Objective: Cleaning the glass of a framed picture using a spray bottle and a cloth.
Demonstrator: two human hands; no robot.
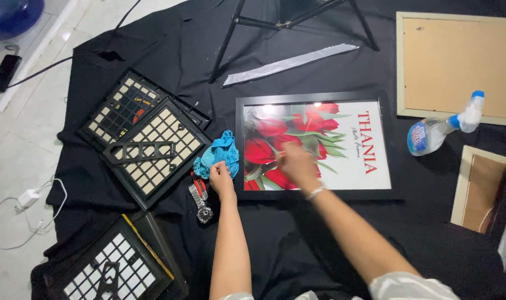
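1. The left hand (219, 176) rests on the black cloth (297, 244) just beside the left edge of the framed picture (320, 145). Its fingers are curled closed around the lower end of a blue rag (219, 153).
2. The blue rag lies bunched on the cloth, between the framed picture and a stack of grid-patterned frames (147, 141).
3. The right hand (294, 165) lies on the glass of the framed picture, over the red flowers on its left half. It is blurred, so I cannot tell whether it is open or closed; it may be pinching something small.
4. The framed picture has a black frame and lies flat on the cloth, in the middle of the view, with red flowers on the left and a white area on the right.
5. A wristwatch (201, 201) with a metal band lies on the cloth just below the left hand.
6. A spray bottle (442, 129) lies on its side to the right of the framed picture, touching a pale wooden frame (459, 64) that lies back side up.
7. A grey strip (289, 63) lies above the framed picture, near the legs of a black stand (231, 33).
8. Another grid-patterned frame (117, 266) lies at the lower left.
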